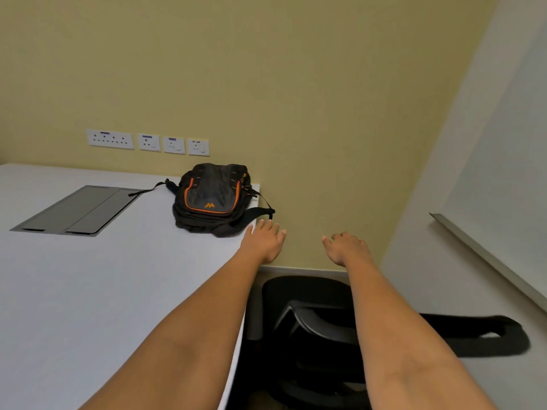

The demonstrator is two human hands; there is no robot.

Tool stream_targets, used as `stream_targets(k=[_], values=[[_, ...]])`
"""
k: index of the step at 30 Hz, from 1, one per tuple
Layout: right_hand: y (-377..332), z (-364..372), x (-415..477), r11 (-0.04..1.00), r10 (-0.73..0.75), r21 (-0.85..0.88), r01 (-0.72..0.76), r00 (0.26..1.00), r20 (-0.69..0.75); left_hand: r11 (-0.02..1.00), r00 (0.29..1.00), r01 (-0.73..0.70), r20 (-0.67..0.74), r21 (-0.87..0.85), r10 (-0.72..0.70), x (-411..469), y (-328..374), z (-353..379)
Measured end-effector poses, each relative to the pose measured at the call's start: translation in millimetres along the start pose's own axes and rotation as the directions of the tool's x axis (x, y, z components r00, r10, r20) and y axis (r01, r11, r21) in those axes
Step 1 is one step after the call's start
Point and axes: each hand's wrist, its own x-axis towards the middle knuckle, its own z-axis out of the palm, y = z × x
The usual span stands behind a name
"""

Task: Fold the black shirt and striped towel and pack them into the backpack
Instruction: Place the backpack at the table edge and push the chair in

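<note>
While the black, orange-trimmed fabric backpack (211,198) lies at the white table's (88,276) far corner, the left hand (264,238) beside it and the right hand (346,247) beyond the edge hover empty, fingers relaxed.

A white table (88,276) fills the left side. A grey cable hatch (80,210) with two flaps is set flat in the table's far part. On the yellow wall (296,84) behind the table there is a row of four white socket plates (148,142). A black office chair (310,321) stands just right of the table's edge. Further right of the table, a whiteboard (503,161) with a metal ledge (488,261) hangs on the side wall.
</note>
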Motion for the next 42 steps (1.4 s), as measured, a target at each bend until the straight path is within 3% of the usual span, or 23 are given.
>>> stream_targets(k=[10, 19, 24, 29, 37, 42], values=[[108.6, 21.1, -62.8, 0.994, 0.083, 0.056, -0.089, 0.991, 0.105, 0.999, 0.998, -0.041, 0.055, -0.003, 0.041, -39.2, 97.0, 33.9], [179.9, 40.2, -114.1, 0.985, -0.056, 0.168, 0.028, 0.985, 0.166, 0.997, 0.988, 0.029, 0.152, -0.071, -0.018, -99.0, 182.9, 72.5], [189.1, 52.6, -130.8, 0.974, -0.125, 0.193, 0.121, 0.992, 0.01, 0.998, 0.997, 0.036, 0.062, 0.042, -0.039, -116.1, 188.9, 91.7], [191.1, 55.3, -129.0, 0.97, -0.149, 0.183, 0.158, 0.987, -0.064, 0.995, 0.993, 0.077, 0.085, 0.067, -0.083, -110.7, 190.5, 90.2], [193.6, 50.4, -113.6, 0.977, -0.114, 0.188, 0.099, 0.991, 0.072, 0.977, 0.945, 0.195, 0.249, 0.09, -0.212, -90.8, 195.6, 86.4], [195.7, 50.2, -104.7, 0.987, -0.046, 0.161, 0.022, 0.988, 0.145, 0.962, 0.923, 0.248, 0.272, 0.114, -0.27, -80.8, 200.4, 90.4]])
